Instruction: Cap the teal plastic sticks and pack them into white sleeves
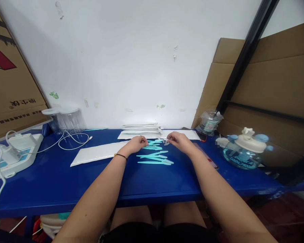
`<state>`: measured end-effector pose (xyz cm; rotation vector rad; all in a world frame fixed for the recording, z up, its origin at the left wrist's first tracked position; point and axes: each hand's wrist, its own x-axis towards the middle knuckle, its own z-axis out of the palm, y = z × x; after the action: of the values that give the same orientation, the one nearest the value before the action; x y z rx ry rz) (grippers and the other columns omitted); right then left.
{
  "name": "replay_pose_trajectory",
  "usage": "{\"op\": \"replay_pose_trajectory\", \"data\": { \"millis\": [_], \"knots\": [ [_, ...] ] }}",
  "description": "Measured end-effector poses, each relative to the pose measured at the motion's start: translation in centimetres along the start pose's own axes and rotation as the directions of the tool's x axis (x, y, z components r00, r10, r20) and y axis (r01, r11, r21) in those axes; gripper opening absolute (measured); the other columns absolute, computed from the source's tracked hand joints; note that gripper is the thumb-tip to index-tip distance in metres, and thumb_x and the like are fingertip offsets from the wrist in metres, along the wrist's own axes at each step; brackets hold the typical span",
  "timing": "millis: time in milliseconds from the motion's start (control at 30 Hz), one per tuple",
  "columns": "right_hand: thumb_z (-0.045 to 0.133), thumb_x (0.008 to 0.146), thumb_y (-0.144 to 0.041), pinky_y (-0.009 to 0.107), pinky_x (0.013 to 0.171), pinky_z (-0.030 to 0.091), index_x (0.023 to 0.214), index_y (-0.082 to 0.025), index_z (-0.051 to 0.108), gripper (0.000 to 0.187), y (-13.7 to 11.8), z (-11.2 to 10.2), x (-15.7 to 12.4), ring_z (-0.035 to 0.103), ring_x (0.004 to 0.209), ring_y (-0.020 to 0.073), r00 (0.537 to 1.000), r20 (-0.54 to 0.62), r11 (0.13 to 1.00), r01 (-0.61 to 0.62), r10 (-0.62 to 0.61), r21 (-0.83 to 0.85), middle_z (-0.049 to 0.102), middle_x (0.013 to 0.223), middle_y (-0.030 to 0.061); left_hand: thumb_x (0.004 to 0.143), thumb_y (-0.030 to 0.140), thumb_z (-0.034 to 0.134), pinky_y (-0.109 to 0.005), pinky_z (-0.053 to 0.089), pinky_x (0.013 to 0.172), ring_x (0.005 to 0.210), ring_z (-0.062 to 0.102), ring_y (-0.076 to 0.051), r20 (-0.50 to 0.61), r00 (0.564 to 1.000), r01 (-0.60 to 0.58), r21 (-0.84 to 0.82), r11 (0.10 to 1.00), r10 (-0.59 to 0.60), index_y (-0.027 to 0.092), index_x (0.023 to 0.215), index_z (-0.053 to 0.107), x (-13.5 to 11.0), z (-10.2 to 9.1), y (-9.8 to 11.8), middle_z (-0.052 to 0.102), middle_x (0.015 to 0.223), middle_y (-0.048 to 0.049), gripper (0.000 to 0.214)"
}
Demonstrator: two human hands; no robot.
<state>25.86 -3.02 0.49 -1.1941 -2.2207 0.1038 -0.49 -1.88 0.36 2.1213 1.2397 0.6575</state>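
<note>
Several thin turquoise sticks (155,157), tapered at one end, lie in loose rows on the table in front of me. My left hand (137,144) is at the left ends of the farthest ones, its fingertips pinched on a turquoise stick (153,142). Across from it, my right hand (179,140) has thumb and fingers drawn together at the right ends of the same group. Small grey pieces (166,142) lie just under its fingertips. What the right fingers hold is too small to make out.
White padded packets (142,130) are stacked behind the sticks, and a long white packet (97,153) lies left. A power strip (20,155), white cable (76,145) and clear containers (69,119) stand farther left. A phone (205,155) and clear bottle (244,150) are right.
</note>
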Motion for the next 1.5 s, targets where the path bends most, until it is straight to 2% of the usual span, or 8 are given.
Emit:
{"op": "replay_pose_trajectory", "data": {
  "millis": [433, 600, 667, 833, 967, 1167, 1333, 1500],
  "knots": [
    [0.054, 0.08, -0.029, 0.026, 0.064, 0.041, 0.087, -0.02, 0.062, 0.013, -1.4, 1.1, 0.1, 0.055, 0.068, 0.0142, 0.997, 0.015, 0.991, 0.068, -0.07, 0.119, 0.062, 0.08, 0.0042, 0.073, 0.041, 0.052, -0.023, 0.035, 0.055, 0.058, 0.047, -0.012, 0.054, 0.998, -0.039, 0.0, 0.999, 0.039, 0.017, 0.079, 0.06, 0.0, 0.3, -0.1, 0.056, 0.066, -0.0002, 0.027],
    [0.058, 0.077, -0.035, 0.024, 0.06, 0.042, 0.087, -0.019, 0.065, 0.02, -1.1, 1.1, -0.2, 0.055, 0.064, 0.0136, 0.989, 0.15, 0.961, -0.034, -0.008, 0.275, 0.063, 0.072, 0.002, 0.071, 0.044, 0.055, -0.023, 0.039, 0.059, 0.064, 0.052, -0.013, 0.173, 0.984, -0.049, 0.027, 0.998, 0.044, 0.017, 0.079, 0.064, -0.2, 0.5, 0.2, 0.062, 0.071, -0.0011, 0.029],
    [0.056, 0.078, -0.034, 0.024, 0.059, 0.042, 0.088, -0.019, 0.066, 0.021, -0.2, 0.9, -0.2, 0.054, 0.062, 0.0133, 0.988, 0.144, 0.966, -0.083, 0.049, 0.245, 0.064, 0.072, 0.002, 0.071, 0.043, 0.055, -0.023, 0.04, 0.06, 0.068, 0.055, -0.015, 0.162, 0.987, -0.036, 0.093, 0.995, 0.021, 0.018, 0.083, 0.065, -0.2, 0.6, 0.0, 0.064, 0.076, -0.0015, 0.03],
    [0.053, 0.076, -0.014, 0.024, 0.067, 0.041, 0.081, -0.018, 0.067, 0.016, 2.6, 1.4, 0.1, 0.054, 0.07, 0.0132, 0.995, 0.055, 0.997, -0.083, 0.083, 0.002, 0.06, 0.085, 0.0046, 0.072, 0.035, 0.056, -0.024, 0.04, 0.067, 0.08, 0.057, -0.017, -0.026, 0.998, -0.041, 0.409, 0.912, 0.057, 0.023, 0.09, 0.065, 0.1, 0.8, -0.9, 0.063, 0.092, -0.0024, 0.023],
    [0.056, 0.077, -0.016, 0.024, 0.073, 0.04, 0.086, -0.019, 0.067, 0.014, 3.3, 2.8, 0.4, 0.055, 0.079, 0.0149, 0.985, 0.161, 0.996, -0.051, 0.063, -0.079, 0.057, 0.09, 0.0057, 0.073, 0.035, 0.057, -0.025, 0.039, 0.07, 0.085, 0.057, -0.018, -0.015, 0.996, -0.073, 0.505, 0.86, 0.093, 0.025, 0.089, 0.066, 0.4, 1.1, -1.2, 0.063, 0.09, -0.0013, 0.02],
    [0.05, 0.083, -0.021, 0.024, 0.072, 0.039, 0.077, -0.017, 0.06, 0.012, 2.4, 3.2, 0.5, 0.054, 0.076, 0.014, 0.977, 0.193, 0.984, -0.062, 0.094, -0.166, 0.057, 0.088, 0.007, 0.077, 0.03, 0.052, -0.027, 0.037, 0.073, 0.082, 0.057, -0.019, -0.009, 0.992, -0.097, 0.565, 0.819, 0.123, 0.023, 0.079, 0.066, 0.6, 1.2, -1.0, 0.066, 0.08, -0.0017, 0.015],
    [0.046, 0.084, -0.024, 0.024, 0.064, 0.041, 0.084, -0.017, 0.057, 0.013, 2.2, 2.6, 0.4, 0.056, 0.068, 0.0131, 0.968, 0.108, 0.966, -0.238, 0.228, 0.099, 0.063, 0.078, 0.0039, 0.081, 0.026, 0.044, -0.028, 0.036, 0.07, 0.078, 0.057, -0.019, -0.024, 0.99, -0.098, 0.568, 0.817, 0.136, 0.02, 0.073, 0.063, 0.5, 1.3, -0.8, 0.067, 0.083, -0.0036, 0.021],
    [0.058, 0.076, -0.032, 0.022, 0.055, 0.044, 0.084, -0.015, 0.06, 0.019, 2.5, 2.1, 0.2, 0.056, 0.054, 0.0096, 0.926, 0.147, 0.778, -0.372, 0.347, 0.506, 0.065, 0.07, 0.0027, 0.086, 0.027, 0.036, -0.028, 0.037, 0.066, 0.07, 0.057, -0.018, -0.091, 0.99, -0.054, 0.46, 0.886, 0.107, 0.02, 0.081, 0.056, 0.4, 1.3, -0.9, 0.065, 0.079, -0.0038, 0.022]
  ]
}}
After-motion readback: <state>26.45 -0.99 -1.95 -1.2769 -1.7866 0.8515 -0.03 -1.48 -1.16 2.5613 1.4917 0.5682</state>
